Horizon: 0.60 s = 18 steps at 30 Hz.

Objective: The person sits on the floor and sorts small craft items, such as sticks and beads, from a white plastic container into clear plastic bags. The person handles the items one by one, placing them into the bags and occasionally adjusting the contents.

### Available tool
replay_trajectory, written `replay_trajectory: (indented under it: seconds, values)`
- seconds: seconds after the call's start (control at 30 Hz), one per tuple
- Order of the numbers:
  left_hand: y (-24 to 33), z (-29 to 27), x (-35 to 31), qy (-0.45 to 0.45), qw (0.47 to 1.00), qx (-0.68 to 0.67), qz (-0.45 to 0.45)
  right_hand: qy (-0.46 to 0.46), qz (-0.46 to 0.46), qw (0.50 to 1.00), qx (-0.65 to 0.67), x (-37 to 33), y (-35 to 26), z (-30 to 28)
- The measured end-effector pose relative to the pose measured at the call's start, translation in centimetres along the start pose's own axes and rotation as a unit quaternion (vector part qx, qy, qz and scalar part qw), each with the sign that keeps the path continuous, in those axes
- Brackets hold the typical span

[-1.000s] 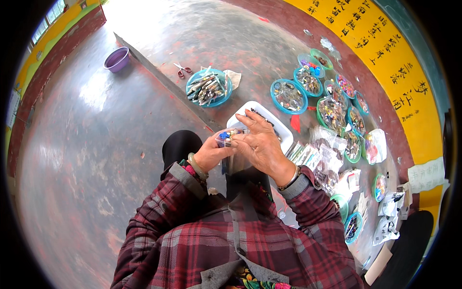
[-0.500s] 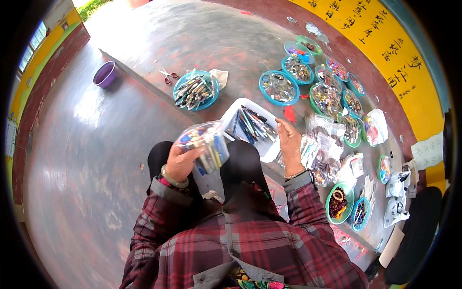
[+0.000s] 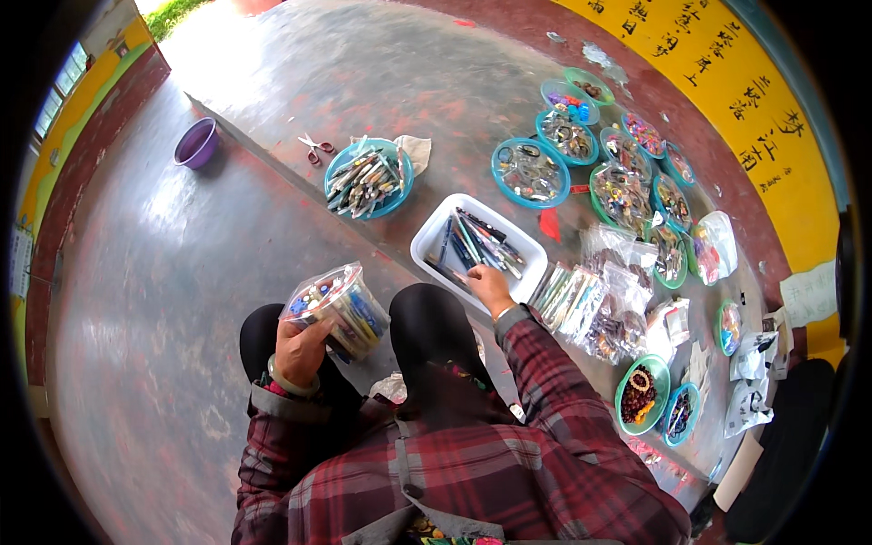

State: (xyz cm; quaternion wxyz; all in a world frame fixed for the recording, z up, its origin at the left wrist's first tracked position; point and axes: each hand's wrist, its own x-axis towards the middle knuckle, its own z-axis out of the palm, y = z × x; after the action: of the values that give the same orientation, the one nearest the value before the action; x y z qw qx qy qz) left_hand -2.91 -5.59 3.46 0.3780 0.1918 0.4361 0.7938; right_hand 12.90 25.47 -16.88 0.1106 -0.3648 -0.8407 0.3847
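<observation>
A clear plastic bag packed with pens (image 3: pixel 350 304) is gripped in my left hand (image 3: pixel 300 350), held over my left knee with its opening tilted up. My right hand (image 3: pixel 491 291) is down at the near side of a white plastic tray (image 3: pixel 530 289), fingers closed around the end of a pen (image 3: pixel 447 271); the fingertips are partly hidden. Several more dark and blue pens (image 3: pixel 481 238) lie loose in the tray, mostly toward its middle.
Beyond the tray, a blue basin of pens (image 3: pixel 367 178) stands beside scissors (image 3: pixel 315 149). Bagged pens (image 3: pixel 568 300) lie right of the tray. Several basins of small goods, including a blue one (image 3: pixel 530 173), spread along the right. A purple basin (image 3: pixel 196 143) sits far left.
My right hand has moved from beyond the tray's right edge down into it, onto the pens. My left hand has shifted left and lower with the bag, away from the tray.
</observation>
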Motion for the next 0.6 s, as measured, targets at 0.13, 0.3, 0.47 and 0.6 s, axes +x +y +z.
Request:
replay_trajectory:
  seconds: [0.13, 0.3, 0.47, 0.6]
  values:
    - [0.3, -0.4, -0.2, 0.011, 1.000, -0.008, -0.011, -0.044, 0.020, 0.992, -0.114, 2.5, 0.8, 3.0]
    - [0.3, -0.5, -0.4, 0.009, 0.999, -0.015, -0.031, -0.062, 0.044, 0.974, -0.216, 4.2, 2.0, 5.3]
    - [0.3, -0.5, -0.6, 0.016, 0.999, 0.000, -0.028, -0.190, 0.072, 0.946, -0.253, 4.9, 0.8, 3.4]
    - [0.1, -0.3, -0.2, 0.016, 0.999, 0.005, -0.041, -0.277, 0.079, 0.929, -0.235, 5.9, 3.1, 3.5]
